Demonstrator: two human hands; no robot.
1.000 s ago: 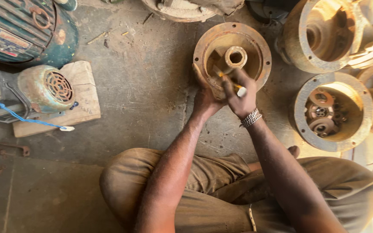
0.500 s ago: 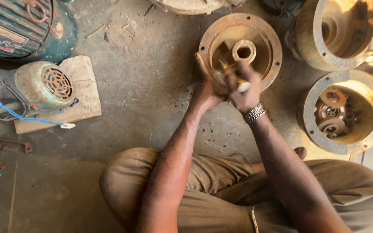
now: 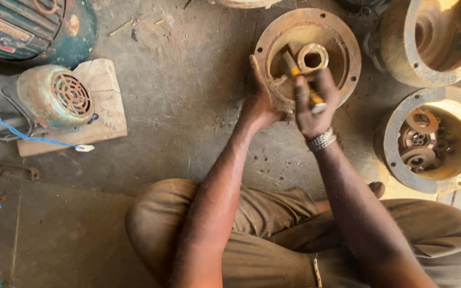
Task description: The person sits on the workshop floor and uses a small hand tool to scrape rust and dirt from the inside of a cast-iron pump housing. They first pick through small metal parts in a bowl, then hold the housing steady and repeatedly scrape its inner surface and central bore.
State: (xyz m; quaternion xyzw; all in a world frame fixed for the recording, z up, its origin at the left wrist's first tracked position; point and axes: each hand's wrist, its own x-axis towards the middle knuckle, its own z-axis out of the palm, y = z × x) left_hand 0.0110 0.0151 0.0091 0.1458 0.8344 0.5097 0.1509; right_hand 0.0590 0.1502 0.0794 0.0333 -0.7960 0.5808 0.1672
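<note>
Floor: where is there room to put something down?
The floor lies bare between the wooden block and the round casing. It is crowded on the right, where casings sit close together, and around the motor on the left.

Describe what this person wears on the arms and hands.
Both forearms are bare, with no sleeves and no gloves. The right hand has a silver beaded metal bracelet around its wrist. The left hand and its wrist carry nothing. Both hands look dusty. Below the arms show khaki brown trousers.
</note>
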